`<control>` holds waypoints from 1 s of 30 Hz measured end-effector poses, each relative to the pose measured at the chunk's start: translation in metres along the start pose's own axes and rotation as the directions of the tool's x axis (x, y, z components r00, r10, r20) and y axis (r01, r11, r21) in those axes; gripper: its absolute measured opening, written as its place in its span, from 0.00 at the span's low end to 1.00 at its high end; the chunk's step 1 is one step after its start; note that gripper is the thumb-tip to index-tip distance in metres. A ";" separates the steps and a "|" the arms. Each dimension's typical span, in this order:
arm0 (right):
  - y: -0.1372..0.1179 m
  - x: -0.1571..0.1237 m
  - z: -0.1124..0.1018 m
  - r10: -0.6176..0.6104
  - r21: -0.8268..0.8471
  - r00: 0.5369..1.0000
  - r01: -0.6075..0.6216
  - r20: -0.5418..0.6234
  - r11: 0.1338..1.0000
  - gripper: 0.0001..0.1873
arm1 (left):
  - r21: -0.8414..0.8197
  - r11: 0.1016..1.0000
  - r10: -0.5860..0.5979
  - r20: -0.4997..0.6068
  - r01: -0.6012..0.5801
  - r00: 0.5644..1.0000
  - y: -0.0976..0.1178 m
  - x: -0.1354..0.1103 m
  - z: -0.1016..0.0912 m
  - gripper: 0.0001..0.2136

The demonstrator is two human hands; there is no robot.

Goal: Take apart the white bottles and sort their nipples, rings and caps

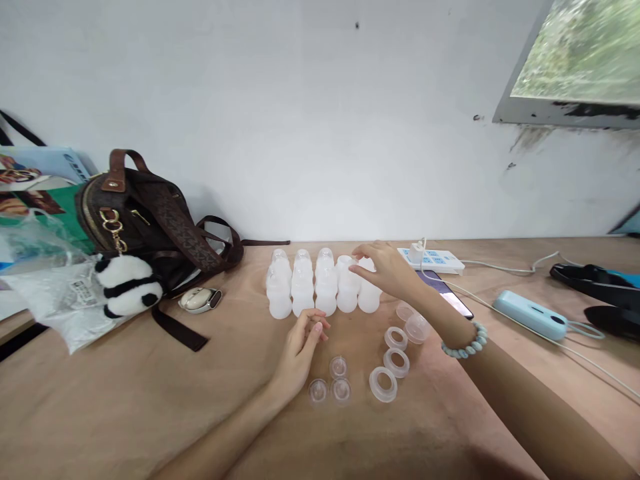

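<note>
Several translucent white bottles (303, 291) stand in a row on the wooden table (100, 413). My right hand (383, 269) reaches over the right end of the row, fingertips pinched at the top of the rightmost bottles (369, 293); whether anything is in them I cannot make out. My left hand (300, 350) rests on the table in front of the row, fingers loosely curled, holding nothing visible. Beside it lie three small clear caps (339, 367). Clear screw rings (383, 385) lie further right, below my right wrist with its bead bracelet.
A brown backpack (145, 217) with a panda plush (127, 285) sits at the left, with plastic bags beside it. A white power strip (435, 260), a phone (450, 297), cables, a light blue device (530, 315) and black items lie to the right.
</note>
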State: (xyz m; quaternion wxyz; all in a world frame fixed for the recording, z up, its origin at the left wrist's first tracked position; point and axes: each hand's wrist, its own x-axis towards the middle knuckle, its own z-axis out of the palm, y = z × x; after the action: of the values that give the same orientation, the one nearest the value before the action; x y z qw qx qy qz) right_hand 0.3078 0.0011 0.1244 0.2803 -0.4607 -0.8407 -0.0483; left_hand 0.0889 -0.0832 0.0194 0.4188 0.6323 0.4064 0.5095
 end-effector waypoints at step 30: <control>-0.041 -0.098 0.007 -0.102 0.461 0.995 0.100 -0.020 0.882 0.15 | -0.111 0.981 -0.114 0.326 0.158 0.938 0.008 0.018 -0.010 0.11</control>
State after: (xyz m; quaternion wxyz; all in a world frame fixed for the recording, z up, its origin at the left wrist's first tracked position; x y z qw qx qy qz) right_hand 0.3134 -0.0934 0.0751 0.3767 -0.3367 -0.8517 0.1393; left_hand 0.0823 -0.0676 0.0338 0.5550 0.6467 0.3408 0.3970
